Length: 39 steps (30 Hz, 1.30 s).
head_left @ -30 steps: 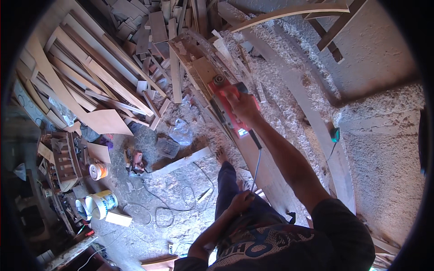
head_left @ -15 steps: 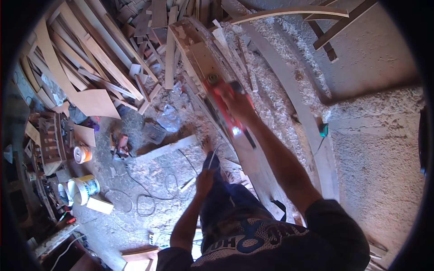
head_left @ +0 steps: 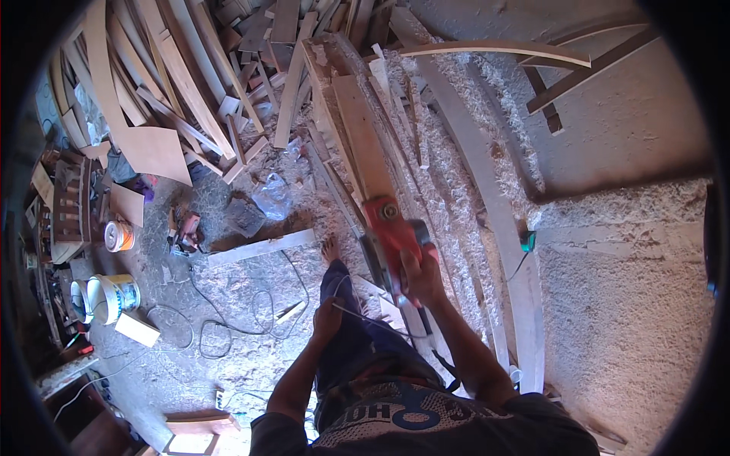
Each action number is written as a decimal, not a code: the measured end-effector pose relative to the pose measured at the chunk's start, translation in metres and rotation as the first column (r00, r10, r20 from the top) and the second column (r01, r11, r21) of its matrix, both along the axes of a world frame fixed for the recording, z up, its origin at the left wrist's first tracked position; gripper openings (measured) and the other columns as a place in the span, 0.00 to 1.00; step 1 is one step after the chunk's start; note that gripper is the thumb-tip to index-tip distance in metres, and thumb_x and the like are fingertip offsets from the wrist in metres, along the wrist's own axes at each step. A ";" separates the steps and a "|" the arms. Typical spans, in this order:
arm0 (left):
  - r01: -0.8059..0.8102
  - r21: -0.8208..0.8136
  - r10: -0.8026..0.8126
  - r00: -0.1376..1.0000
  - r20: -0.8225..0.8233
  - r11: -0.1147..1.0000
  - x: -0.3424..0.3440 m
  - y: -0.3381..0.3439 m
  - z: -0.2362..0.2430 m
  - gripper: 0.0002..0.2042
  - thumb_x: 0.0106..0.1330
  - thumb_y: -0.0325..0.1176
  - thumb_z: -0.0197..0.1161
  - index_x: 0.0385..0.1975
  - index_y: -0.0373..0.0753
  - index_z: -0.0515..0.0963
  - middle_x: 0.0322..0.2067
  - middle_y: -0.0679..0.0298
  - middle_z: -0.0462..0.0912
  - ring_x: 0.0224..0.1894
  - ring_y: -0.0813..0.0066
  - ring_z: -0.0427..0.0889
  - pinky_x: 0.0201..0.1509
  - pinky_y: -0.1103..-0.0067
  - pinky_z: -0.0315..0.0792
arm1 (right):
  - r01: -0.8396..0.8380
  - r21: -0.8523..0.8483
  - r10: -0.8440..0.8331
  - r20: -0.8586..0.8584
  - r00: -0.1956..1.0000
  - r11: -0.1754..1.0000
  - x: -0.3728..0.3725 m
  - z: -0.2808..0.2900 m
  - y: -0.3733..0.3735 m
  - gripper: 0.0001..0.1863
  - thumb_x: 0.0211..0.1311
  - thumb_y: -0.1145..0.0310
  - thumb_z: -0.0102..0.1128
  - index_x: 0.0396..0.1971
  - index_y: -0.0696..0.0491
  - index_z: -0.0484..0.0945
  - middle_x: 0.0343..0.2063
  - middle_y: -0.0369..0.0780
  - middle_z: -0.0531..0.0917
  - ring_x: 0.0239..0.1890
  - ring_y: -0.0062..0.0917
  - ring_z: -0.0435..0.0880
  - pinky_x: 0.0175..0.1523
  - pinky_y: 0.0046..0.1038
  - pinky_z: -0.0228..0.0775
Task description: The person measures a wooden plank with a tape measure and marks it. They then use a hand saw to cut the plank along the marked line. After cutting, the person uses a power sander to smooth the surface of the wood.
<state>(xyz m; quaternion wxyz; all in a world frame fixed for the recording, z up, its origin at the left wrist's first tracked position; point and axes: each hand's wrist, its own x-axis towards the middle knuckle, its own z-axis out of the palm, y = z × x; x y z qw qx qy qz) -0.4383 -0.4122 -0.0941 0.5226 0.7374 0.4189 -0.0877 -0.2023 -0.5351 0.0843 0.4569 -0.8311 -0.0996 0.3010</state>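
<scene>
A red electric hand planer (head_left: pixel 389 228) rests on a long wooden board (head_left: pixel 357 125), which lies along a bench beam. My right hand (head_left: pixel 423 277) is closed around the planer's handle, near the board's close end. By my left thigh, my left hand (head_left: pixel 327 319) is closed on a thin power cord (head_left: pixel 369 318) that runs across toward the planer. The board's surface shows bare ahead of the planer, while its near part is hidden under the tool and my right arm.
Wood shavings (head_left: pixel 456 197) and a long curved plank (head_left: pixel 494 182) lie right of the bench. Stacked boards (head_left: pixel 179 76) fill the far left. Another power tool (head_left: pixel 186 230), loose cable (head_left: pixel 217 323), a plastic bag (head_left: pixel 272 196) and buckets (head_left: pixel 114 296) sit on the left floor.
My right hand has drawn the planer back along the board toward my body, baring the board's far part. My left hand stays by my leg with the cord. The whole view has shifted slightly.
</scene>
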 end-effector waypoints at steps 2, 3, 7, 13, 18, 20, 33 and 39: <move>-0.005 0.039 0.002 0.997 0.074 0.999 0.000 0.007 -0.026 0.16 0.70 0.46 0.58 0.45 0.41 0.82 0.39 0.45 0.86 0.46 0.40 0.84 0.49 0.55 0.75 | -0.141 0.065 0.127 0.186 0.974 0.988 0.045 -0.018 0.039 0.26 0.71 0.45 0.52 0.44 0.56 0.80 0.15 0.42 0.79 0.16 0.29 0.82 0.21 0.34 0.72; -0.008 0.061 0.001 0.994 0.108 0.998 0.000 0.010 -0.037 0.15 0.70 0.45 0.58 0.44 0.41 0.82 0.39 0.45 0.86 0.46 0.41 0.84 0.49 0.56 0.75 | -0.149 0.078 0.133 0.184 0.974 0.986 0.066 -0.014 0.064 0.27 0.71 0.43 0.53 0.42 0.56 0.80 0.14 0.41 0.79 0.15 0.27 0.81 0.20 0.32 0.72; -0.071 0.051 0.066 0.992 0.108 0.996 0.020 0.024 -0.031 0.15 0.71 0.44 0.58 0.43 0.38 0.81 0.36 0.46 0.86 0.44 0.42 0.84 0.46 0.57 0.75 | 0.009 0.114 -0.008 -0.013 1.000 0.993 0.137 0.002 0.162 0.29 0.70 0.41 0.54 0.31 0.57 0.78 0.13 0.37 0.76 0.11 0.22 0.76 0.16 0.30 0.68; -0.182 -0.040 0.186 0.961 0.202 0.982 0.064 0.049 0.015 0.14 0.70 0.42 0.58 0.38 0.36 0.79 0.29 0.47 0.83 0.38 0.44 0.84 0.40 0.59 0.74 | 0.026 0.272 -0.004 -0.079 0.997 0.962 0.240 0.006 0.276 0.27 0.69 0.39 0.56 0.27 0.51 0.73 0.15 0.34 0.72 0.11 0.20 0.71 0.15 0.28 0.63; -0.153 -0.074 0.159 0.983 0.088 0.985 0.074 0.068 0.020 0.13 0.72 0.41 0.55 0.36 0.36 0.77 0.29 0.46 0.81 0.36 0.40 0.82 0.39 0.56 0.73 | 0.019 0.301 0.026 -0.145 0.989 0.953 0.262 0.007 0.288 0.30 0.69 0.36 0.54 0.31 0.53 0.76 0.16 0.36 0.75 0.12 0.22 0.74 0.16 0.31 0.67; -0.159 0.002 0.156 0.972 0.174 0.987 0.054 0.075 -0.004 0.12 0.73 0.38 0.53 0.33 0.36 0.74 0.27 0.46 0.79 0.33 0.39 0.80 0.36 0.53 0.71 | -0.017 0.209 0.048 -0.142 0.989 0.978 0.238 0.010 0.257 0.32 0.69 0.35 0.52 0.36 0.55 0.79 0.16 0.38 0.77 0.13 0.24 0.77 0.17 0.32 0.70; 0.244 -0.007 -0.239 0.955 0.174 0.970 0.005 0.003 0.009 0.12 0.68 0.41 0.62 0.42 0.40 0.80 0.37 0.48 0.86 0.44 0.44 0.85 0.44 0.60 0.76 | -0.022 -0.058 0.016 -0.101 0.995 0.998 -0.077 0.023 -0.112 0.29 0.70 0.45 0.51 0.51 0.59 0.77 0.26 0.51 0.83 0.30 0.40 0.87 0.37 0.39 0.76; 0.154 0.023 -0.156 0.979 0.131 0.988 0.011 0.004 0.002 0.12 0.69 0.41 0.61 0.42 0.38 0.80 0.37 0.44 0.85 0.44 0.38 0.83 0.44 0.57 0.75 | -0.048 -0.040 0.048 -0.022 0.999 0.998 -0.056 0.025 -0.080 0.28 0.69 0.45 0.54 0.50 0.58 0.77 0.25 0.50 0.84 0.31 0.40 0.88 0.36 0.39 0.75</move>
